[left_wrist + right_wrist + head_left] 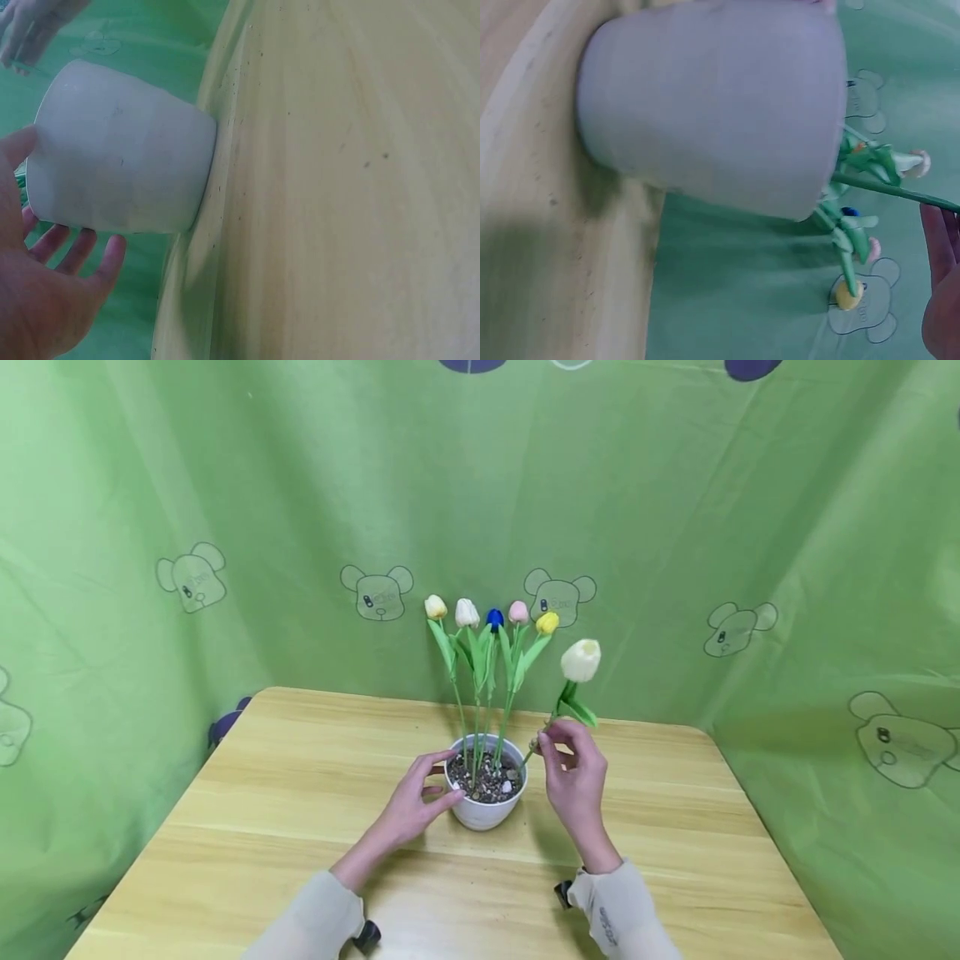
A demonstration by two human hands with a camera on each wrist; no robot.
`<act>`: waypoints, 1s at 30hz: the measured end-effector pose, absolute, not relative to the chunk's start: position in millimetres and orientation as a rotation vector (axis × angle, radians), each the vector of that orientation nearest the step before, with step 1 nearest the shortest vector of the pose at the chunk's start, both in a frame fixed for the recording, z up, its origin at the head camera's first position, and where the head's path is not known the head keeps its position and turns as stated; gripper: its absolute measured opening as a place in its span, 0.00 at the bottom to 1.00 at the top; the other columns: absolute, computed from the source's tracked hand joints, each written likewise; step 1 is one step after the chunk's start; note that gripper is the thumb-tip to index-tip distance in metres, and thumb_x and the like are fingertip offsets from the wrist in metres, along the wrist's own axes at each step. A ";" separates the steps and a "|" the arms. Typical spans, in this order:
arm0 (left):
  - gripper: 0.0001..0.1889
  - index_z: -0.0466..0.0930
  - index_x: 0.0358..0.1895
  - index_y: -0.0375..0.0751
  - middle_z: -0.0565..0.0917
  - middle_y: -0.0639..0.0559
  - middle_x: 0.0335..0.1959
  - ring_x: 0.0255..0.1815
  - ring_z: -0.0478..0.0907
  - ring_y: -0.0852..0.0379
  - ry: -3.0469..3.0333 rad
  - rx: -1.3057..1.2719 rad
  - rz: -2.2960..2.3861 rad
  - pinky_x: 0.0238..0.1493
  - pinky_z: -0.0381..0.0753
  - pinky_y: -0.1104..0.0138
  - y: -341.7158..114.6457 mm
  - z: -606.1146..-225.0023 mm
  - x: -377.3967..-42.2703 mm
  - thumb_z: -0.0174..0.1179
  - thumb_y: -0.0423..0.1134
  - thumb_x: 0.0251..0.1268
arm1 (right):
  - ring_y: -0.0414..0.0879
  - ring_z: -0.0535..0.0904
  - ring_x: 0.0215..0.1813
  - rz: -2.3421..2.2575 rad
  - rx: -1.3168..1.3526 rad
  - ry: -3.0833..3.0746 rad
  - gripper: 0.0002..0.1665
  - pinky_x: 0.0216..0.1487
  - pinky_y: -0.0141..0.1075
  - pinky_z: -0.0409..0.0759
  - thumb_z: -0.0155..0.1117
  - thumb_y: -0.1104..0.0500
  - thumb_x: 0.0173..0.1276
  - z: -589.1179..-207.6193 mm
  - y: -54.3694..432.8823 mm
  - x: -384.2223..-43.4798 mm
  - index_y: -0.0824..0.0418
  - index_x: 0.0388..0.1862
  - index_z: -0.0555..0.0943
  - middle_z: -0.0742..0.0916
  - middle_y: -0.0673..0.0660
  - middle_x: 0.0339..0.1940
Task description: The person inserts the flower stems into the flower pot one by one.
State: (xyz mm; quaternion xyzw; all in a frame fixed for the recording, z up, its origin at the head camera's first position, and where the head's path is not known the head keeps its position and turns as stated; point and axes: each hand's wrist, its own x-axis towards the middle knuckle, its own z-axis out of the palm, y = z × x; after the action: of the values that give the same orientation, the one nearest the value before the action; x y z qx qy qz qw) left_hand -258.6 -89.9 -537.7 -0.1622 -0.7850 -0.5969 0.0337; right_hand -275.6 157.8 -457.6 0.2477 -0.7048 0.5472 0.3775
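A white flower pot (480, 814) filled with dark, pebbly soil (487, 787) stands on the table, holding several artificial tulips. My left hand (416, 797) holds the pot by its left side, thumb at the near rim and index finger farther back. In the left wrist view, the other fingers (82, 251) spread along the pot's wall. To the right of the pot, my right hand (576, 772) pinches the stem of a large white tulip (581, 660) between thumb and fingers. This stem (885, 187) slants down to the pot's right rim, its lower end inside the pot.
Blue (495, 619), pink (518, 612) and yellow (547, 623) tulips rise from the pot beside two pale ones. The wooden table (300, 760) ends at a green curtain (300, 527) printed with bear faces, which hangs behind and on both sides.
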 end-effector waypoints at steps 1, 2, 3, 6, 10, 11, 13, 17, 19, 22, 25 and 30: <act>0.37 0.66 0.76 0.48 0.69 0.46 0.75 0.72 0.71 0.44 -2.421 -0.495 -1.837 0.70 0.80 0.49 -89.9 -537.7 -259.0 0.71 0.45 0.66 | 0.49 0.87 0.34 1.355 0.624 -1.817 0.13 0.35 0.29 0.90 0.64 0.82 0.64 -459.0 157.1 -276.5 0.76 0.47 0.80 0.85 0.68 0.36; 0.37 0.66 0.76 0.48 0.69 0.46 0.75 0.72 0.71 0.43 -2.418 -0.497 -1.837 0.70 0.80 0.49 -89.8 -537.8 -259.2 0.71 0.44 0.66 | 0.51 0.87 0.34 1.320 0.610 -1.832 0.13 0.35 0.29 0.90 0.64 0.82 0.63 -460.1 156.3 -276.8 0.76 0.46 0.80 0.85 0.69 0.35; 0.37 0.66 0.76 0.48 0.69 0.46 0.75 0.72 0.71 0.43 -2.418 -0.499 -1.835 0.70 0.80 0.49 -89.7 -537.7 -259.3 0.71 0.44 0.67 | 0.52 0.87 0.34 1.299 0.602 -1.842 0.13 0.34 0.29 0.90 0.64 0.83 0.63 -460.7 155.2 -276.4 0.76 0.46 0.80 0.85 0.69 0.35; 0.36 0.66 0.76 0.47 0.69 0.45 0.75 0.71 0.71 0.43 -2.408 -0.500 -1.842 0.70 0.80 0.48 -89.6 -537.6 -259.5 0.71 0.44 0.67 | 0.54 0.87 0.34 1.275 0.587 -1.862 0.13 0.33 0.30 0.90 0.64 0.84 0.62 -461.0 151.5 -272.3 0.78 0.45 0.80 0.85 0.69 0.35; 0.36 0.67 0.76 0.48 0.69 0.46 0.75 0.71 0.71 0.43 -2.406 -0.495 -1.847 0.70 0.79 0.48 -90.0 -537.6 -259.9 0.71 0.44 0.66 | 0.54 0.86 0.36 1.250 0.577 -1.868 0.13 0.35 0.28 0.90 0.64 0.84 0.62 -465.3 149.3 -270.4 0.77 0.45 0.79 0.84 0.70 0.36; 0.37 0.66 0.76 0.48 0.69 0.46 0.75 0.72 0.71 0.43 -2.407 -0.495 -1.850 0.71 0.79 0.48 -90.1 -537.3 -259.9 0.71 0.44 0.66 | 0.54 0.86 0.37 1.233 0.567 -1.863 0.13 0.36 0.26 0.89 0.64 0.83 0.63 -468.4 149.7 -271.9 0.76 0.45 0.79 0.84 0.70 0.36; 0.37 0.67 0.76 0.49 0.69 0.47 0.75 0.72 0.71 0.43 -2.408 -0.494 -1.854 0.71 0.79 0.48 -90.4 -538.0 -260.4 0.71 0.44 0.66 | 0.54 0.85 0.37 1.214 0.548 -1.852 0.12 0.38 0.24 0.88 0.65 0.83 0.62 -475.7 151.0 -276.4 0.75 0.44 0.79 0.84 0.69 0.36; 0.37 0.67 0.76 0.49 0.69 0.46 0.75 0.72 0.71 0.42 -2.406 -0.496 -1.864 0.71 0.78 0.47 -90.2 -539.9 -261.4 0.71 0.45 0.66 | 0.54 0.85 0.37 1.201 0.521 -1.870 0.12 0.38 0.23 0.88 0.67 0.82 0.62 -485.2 153.6 -283.2 0.74 0.43 0.80 0.84 0.68 0.36; 0.37 0.67 0.76 0.49 0.69 0.46 0.75 0.72 0.71 0.42 -2.405 -0.495 -1.864 0.71 0.78 0.47 -89.9 -540.5 -261.8 0.71 0.45 0.66 | 0.57 0.86 0.36 1.238 0.533 -1.898 0.12 0.35 0.27 0.89 0.66 0.82 0.62 -483.1 153.6 -282.9 0.76 0.44 0.79 0.84 0.69 0.35; 0.37 0.67 0.76 0.49 0.69 0.46 0.75 0.72 0.71 0.41 -2.403 -0.491 -1.863 0.71 0.78 0.46 -89.7 -540.6 -261.7 0.71 0.45 0.66 | 0.65 0.86 0.35 1.336 0.557 -1.942 0.13 0.32 0.39 0.91 0.63 0.83 0.64 -473.9 152.0 -277.2 0.79 0.46 0.77 0.84 0.70 0.36; 0.37 0.67 0.76 0.49 0.69 0.46 0.75 0.72 0.71 0.42 -2.412 -0.487 -1.859 0.71 0.78 0.47 -89.7 -540.1 -260.8 0.71 0.46 0.66 | 0.69 0.86 0.36 1.389 0.582 -1.973 0.12 0.31 0.45 0.91 0.62 0.83 0.64 -466.4 150.0 -270.1 0.80 0.46 0.76 0.83 0.71 0.36; 0.37 0.66 0.76 0.48 0.69 0.46 0.75 0.71 0.72 0.43 -2.418 -0.476 -1.857 0.71 0.79 0.49 -90.3 -537.6 -259.9 0.71 0.46 0.66 | 0.66 0.87 0.37 1.348 0.596 -2.002 0.10 0.34 0.39 0.92 0.64 0.81 0.64 -466.4 146.7 -269.1 0.77 0.44 0.79 0.84 0.70 0.35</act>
State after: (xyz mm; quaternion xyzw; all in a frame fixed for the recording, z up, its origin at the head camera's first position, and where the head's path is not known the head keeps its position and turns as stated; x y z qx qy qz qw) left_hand -259.9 -90.3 -537.6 -0.1540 -0.7833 -0.6017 0.0278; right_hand -269.1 146.7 -466.4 0.2269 -0.7624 0.5133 0.3220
